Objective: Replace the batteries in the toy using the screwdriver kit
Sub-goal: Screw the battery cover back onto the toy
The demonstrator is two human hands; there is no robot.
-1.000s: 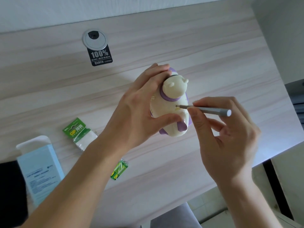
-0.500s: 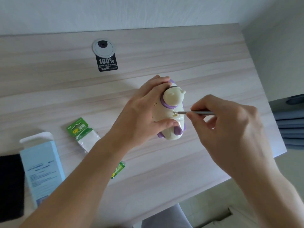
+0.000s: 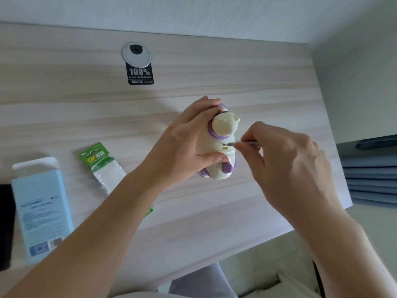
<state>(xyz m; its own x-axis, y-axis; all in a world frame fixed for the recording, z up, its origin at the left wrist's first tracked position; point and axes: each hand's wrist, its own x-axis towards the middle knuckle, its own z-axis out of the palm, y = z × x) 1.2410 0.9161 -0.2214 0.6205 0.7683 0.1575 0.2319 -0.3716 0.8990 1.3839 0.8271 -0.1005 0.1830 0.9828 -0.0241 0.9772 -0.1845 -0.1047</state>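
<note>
A cream toy (image 3: 217,147) with purple trim lies on the wooden desk (image 3: 236,78), its underside turned up. My left hand (image 3: 182,147) wraps around its left side, thumb across the lower body. My right hand (image 3: 287,162) pinches a thin silver screwdriver (image 3: 247,143), whose tip sits in a small screw hole on the toy's body. Most of the screwdriver's handle is hidden behind my fingers. A green battery pack (image 3: 98,162) with torn clear wrapping lies to the left. Under my left forearm, a second bit of green packaging (image 3: 150,211) peeks out.
A light blue box (image 3: 40,209) with its flap open lies at the left, beside a black object (image 3: 5,224) at the frame edge. A round cable grommet (image 3: 135,54) and a black sticker (image 3: 140,75) sit at the back. The desk's right edge runs close to my right hand.
The view has tilted up and the hands sit lower in the frame. My right hand has turned, now covering more of the screwdriver. The tip stays at the same hole.
</note>
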